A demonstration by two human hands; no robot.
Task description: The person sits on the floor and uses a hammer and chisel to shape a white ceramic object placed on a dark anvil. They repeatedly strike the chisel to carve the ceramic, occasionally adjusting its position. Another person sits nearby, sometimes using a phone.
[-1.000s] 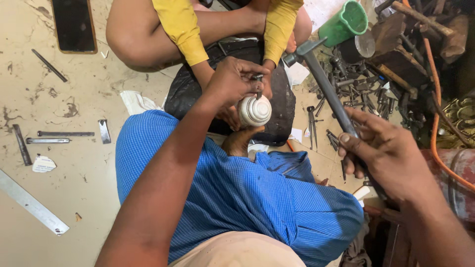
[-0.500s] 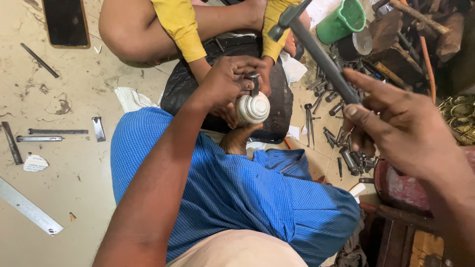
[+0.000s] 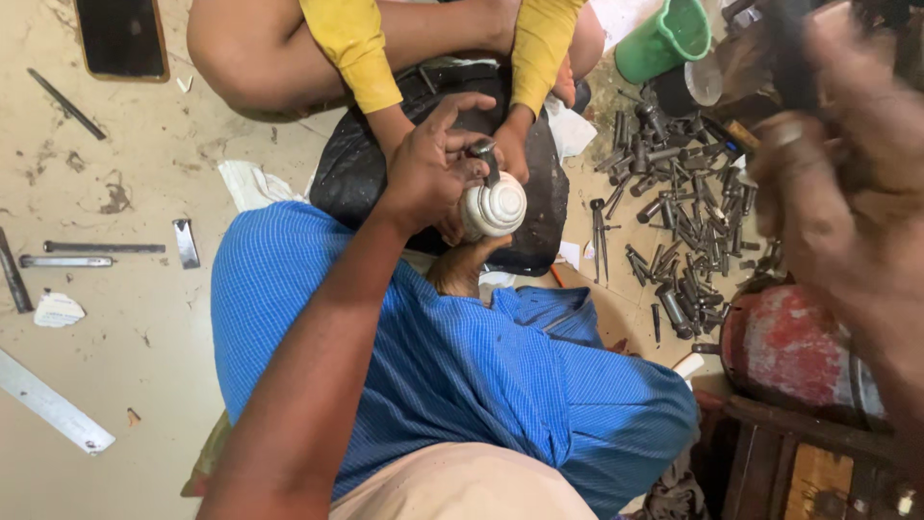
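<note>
My left hand [image 3: 431, 166] pinches a short metal punch [image 3: 486, 160] upright against a white ribbed shell [image 3: 497, 206]. The shell rests on a black cushion [image 3: 351, 183] beyond my blue-clad knee. My right hand [image 3: 847, 202] is raised close to the camera at the right and is blurred; it grips the dark handle of a hammer [image 3: 787, 43], whose head is out of view. Another person in yellow sleeves sits opposite, with one hand [image 3: 511, 144] touching the shell's far side.
A pile of several metal punches [image 3: 679, 226] lies on the floor to the right. A green cup [image 3: 664, 37], a red round drum [image 3: 799, 347], a dark phone [image 3: 120, 39], metal rods [image 3: 91, 248] and a steel ruler [image 3: 53, 404] lie around.
My right hand has swung the hammer up and toward the camera, turning blurred. My left hand keeps the punch on the shell.
</note>
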